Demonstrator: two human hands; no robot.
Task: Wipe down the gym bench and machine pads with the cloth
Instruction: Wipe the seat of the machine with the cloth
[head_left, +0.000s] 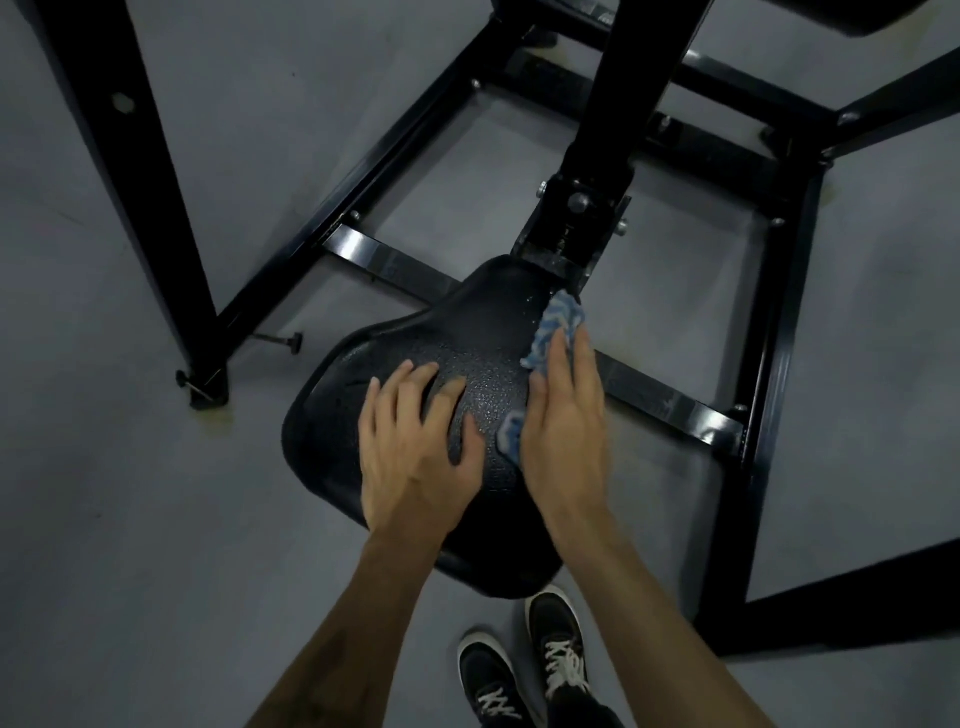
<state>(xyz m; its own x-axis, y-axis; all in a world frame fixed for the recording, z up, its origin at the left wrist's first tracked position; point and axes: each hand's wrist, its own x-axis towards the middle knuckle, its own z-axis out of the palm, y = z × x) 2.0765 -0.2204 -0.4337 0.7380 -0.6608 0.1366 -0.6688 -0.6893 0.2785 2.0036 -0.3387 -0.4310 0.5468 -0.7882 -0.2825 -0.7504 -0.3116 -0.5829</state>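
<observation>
While the left hand (415, 457) lies flat on the seat pad (467, 332), the right hand (563, 431) presses the cloth (558, 322) down, fingers straight.

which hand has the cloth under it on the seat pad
The right hand: the blue cloth shows beneath its fingers. The left hand lies bare on the seat pad.

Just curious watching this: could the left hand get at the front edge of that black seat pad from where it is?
Probably yes. The left hand lies flat on the seat pad, holding nothing, and nothing lies between it and the near edge.
</observation>
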